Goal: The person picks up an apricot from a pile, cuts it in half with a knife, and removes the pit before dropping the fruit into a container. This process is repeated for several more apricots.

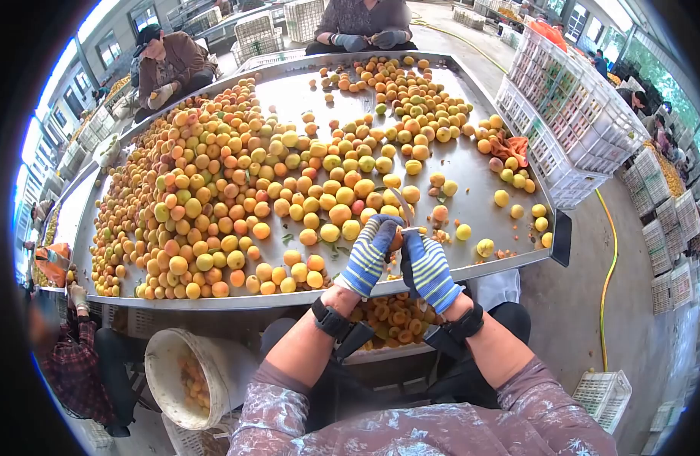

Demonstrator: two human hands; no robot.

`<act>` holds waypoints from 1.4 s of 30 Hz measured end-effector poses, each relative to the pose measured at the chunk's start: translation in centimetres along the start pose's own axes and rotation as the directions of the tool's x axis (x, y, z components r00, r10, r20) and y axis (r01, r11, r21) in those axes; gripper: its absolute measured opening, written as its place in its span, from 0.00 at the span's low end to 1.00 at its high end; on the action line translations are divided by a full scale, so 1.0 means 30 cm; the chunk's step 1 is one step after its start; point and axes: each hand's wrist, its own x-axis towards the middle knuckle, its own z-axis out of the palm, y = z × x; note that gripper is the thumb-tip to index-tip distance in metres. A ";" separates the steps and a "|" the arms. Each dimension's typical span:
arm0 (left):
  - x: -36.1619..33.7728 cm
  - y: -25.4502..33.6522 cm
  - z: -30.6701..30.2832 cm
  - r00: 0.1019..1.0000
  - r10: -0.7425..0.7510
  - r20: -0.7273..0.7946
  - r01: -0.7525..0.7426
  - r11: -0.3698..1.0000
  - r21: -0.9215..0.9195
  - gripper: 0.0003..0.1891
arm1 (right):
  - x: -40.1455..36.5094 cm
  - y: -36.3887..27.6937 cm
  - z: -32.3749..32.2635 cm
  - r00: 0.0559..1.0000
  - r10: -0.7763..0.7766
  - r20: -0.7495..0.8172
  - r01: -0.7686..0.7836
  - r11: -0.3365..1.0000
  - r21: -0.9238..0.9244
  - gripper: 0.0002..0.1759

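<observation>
Both my hands wear striped gloves and meet above the near edge of the metal table [486, 265]. My left hand [370, 254] is closed around a dark orange fruit [396, 242], partly hidden by the fingers. My right hand [429, 266] is closed on the handle of a small curved knife [404, 204], whose blade points up and away beside the fruit. Apricots [213, 167] lie heaped on the table, with looser ones near my hands. Below the table edge, a crate of halved apricots [399, 323] sits under my wrists.
A white bucket [175, 380] with fruit pieces stands at lower left. Stacked white crates [570, 99] rise beyond the table's right edge; another crate [603, 395] and a yellow hose [613, 266] are on the floor. Co-workers sit across the table and at left.
</observation>
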 end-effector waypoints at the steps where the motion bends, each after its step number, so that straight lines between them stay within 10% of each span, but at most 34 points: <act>1: 0.013 -0.010 -0.005 0.997 0.080 -0.024 -0.078 0.994 0.080 0.12 | 0.012 -0.012 -0.006 0.924 0.327 0.198 -0.378 0.860 0.341 0.23; 3: 0.020 0.000 -0.020 0.999 -0.037 -0.033 0.038 0.998 0.047 0.14 | -0.019 -0.125 -0.007 0.780 0.465 0.419 -0.624 0.637 0.453 0.23; 5: 0.031 -0.019 -0.023 0.987 -0.163 -0.011 0.139 0.873 -0.468 0.16 | 0.002 -0.083 -0.033 0.673 0.234 0.701 -0.702 0.500 0.507 0.25; 9: 0.060 -0.039 -0.052 0.966 -0.259 0.004 0.192 0.708 -0.679 0.21 | -0.010 -0.062 -0.055 0.739 0.301 0.602 -0.644 0.576 0.503 0.18; 10: 0.041 -0.023 -0.059 0.972 -0.232 0.032 0.190 0.698 -0.691 0.22 | 0.012 -0.002 -0.064 0.880 0.230 0.416 -0.334 0.921 0.199 0.12; 11: 0.035 -0.013 -0.044 0.971 -0.238 0.037 0.197 0.698 -0.688 0.22 | 0.023 0.030 -0.067 0.959 0.047 0.279 0.018 0.974 -0.227 0.07; 12: 0.033 -0.003 -0.029 0.971 -0.237 0.000 0.177 0.726 -0.664 0.23 | 0.026 0.055 -0.076 0.961 0.045 0.274 0.018 0.974 -0.225 0.07; 15: 0.039 -0.012 -0.025 0.971 -0.238 -0.013 0.174 0.743 -0.646 0.24 | 0.014 0.071 -0.084 0.742 -0.561 0.367 0.654 0.489 -0.577 0.06; 16: 0.038 -0.021 -0.026 0.971 -0.241 0.002 0.187 0.749 -0.636 0.24 | -0.005 0.065 -0.084 0.915 -0.326 0.237 0.402 0.774 -0.489 0.10; 20: 0.045 -0.040 -0.026 0.954 -0.294 0.054 0.262 0.737 -0.623 0.23 | -0.028 0.043 -0.073 0.969 -0.220 0.116 0.249 0.841 -0.481 0.18; 31: 0.019 -0.004 -0.024 0.968 -0.195 0.159 0.244 0.882 -0.403 0.22 | -0.100 -0.011 -0.079 0.953 -0.260 0.158 0.272 0.495 -0.825 0.17; 37: 0.006 0.000 -0.029 0.967 -0.154 0.204 0.089 0.952 0.293 0.17 | -0.109 -0.013 -0.122 0.944 -0.226 0.239 0.320 0.460 -0.828 0.18; 39: -0.016 -0.029 -0.019 0.968 -0.083 0.236 0.147 0.952 -0.270 0.19 | -0.113 -0.041 -0.110 0.949 -0.230 0.215 0.302 0.471 -0.829 0.18; 40: -0.021 -0.095 -0.012 0.979 -0.203 -0.007 0.145 0.725 -0.674 0.22 | -0.110 -0.043 -0.102 0.938 -0.319 0.137 0.294 0.522 -0.801 0.18; 42: -0.055 -0.051 0.029 0.936 -0.349 -0.042 0.196 0.617 -0.762 0.27 | -0.094 -0.023 -0.094 0.892 -0.452 0.008 0.293 0.564 -0.772 0.17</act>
